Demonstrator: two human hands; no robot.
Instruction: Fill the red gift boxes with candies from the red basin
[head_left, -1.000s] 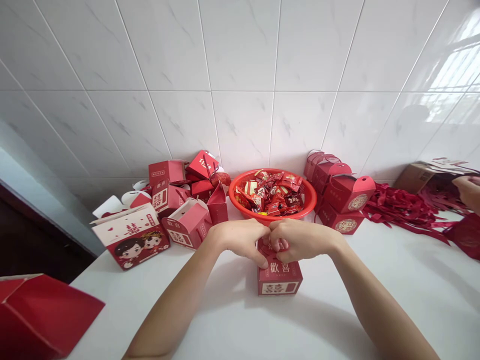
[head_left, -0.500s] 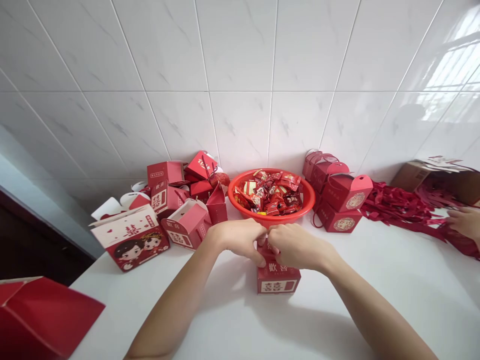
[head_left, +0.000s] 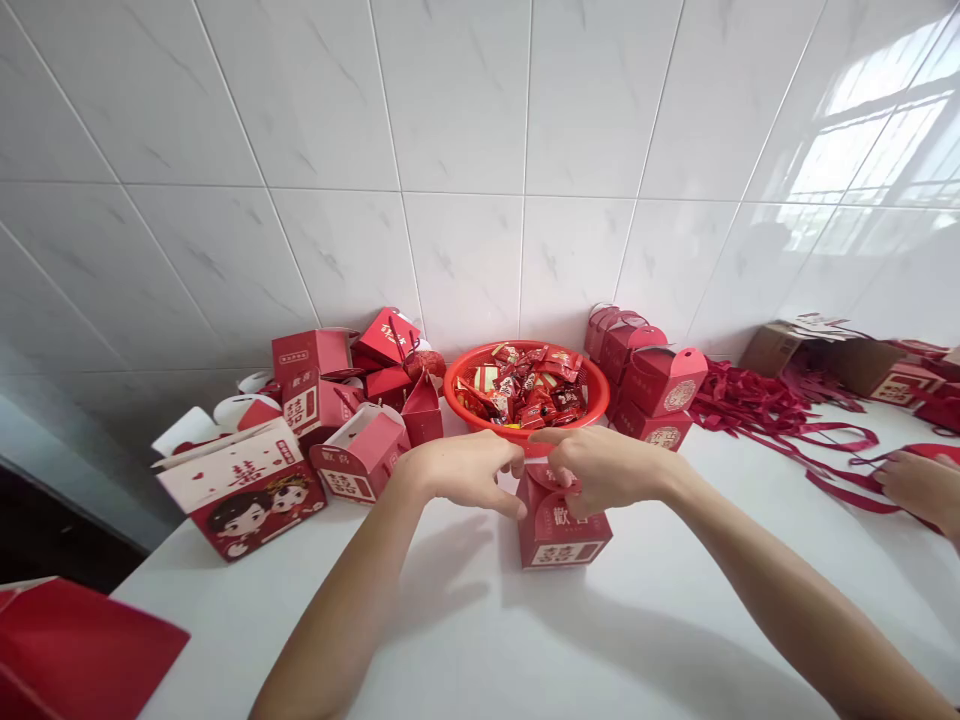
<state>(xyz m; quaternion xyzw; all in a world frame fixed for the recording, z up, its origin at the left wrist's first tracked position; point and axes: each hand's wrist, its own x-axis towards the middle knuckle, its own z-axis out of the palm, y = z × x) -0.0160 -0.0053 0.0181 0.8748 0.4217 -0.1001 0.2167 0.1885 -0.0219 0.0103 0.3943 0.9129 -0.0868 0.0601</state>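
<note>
A small red candy box (head_left: 564, 540) with white characters stands in front of me on the white table, its top flaps folded together. My right hand (head_left: 611, 472) has its thumb and curled fingers at the box's top flaps, with the index finger stretched out over them. To the left of the box is my left hand (head_left: 465, 475), holding nothing, thumb and fingers apart. Its thumb tip is close to the box's left edge. Just behind both hands sits a red plastic basket (head_left: 452, 395) with wrapped sweets (head_left: 525, 390) in it. The right fingertips are partly hidden.
Several red boxes (head_left: 360, 450) and a couple-printed box (head_left: 247, 500) crowd the left. Stacked closed boxes (head_left: 667, 385) stand right of the basket. Dark red ribbons (head_left: 750, 400) lie farther right, near another person's hand (head_left: 919, 485). A red box (head_left: 82, 650) is at lower left.
My left hand has come off the box and its fingers have spread. The box has shifted slightly right and away with my right hand. The view has turned a little right.
</note>
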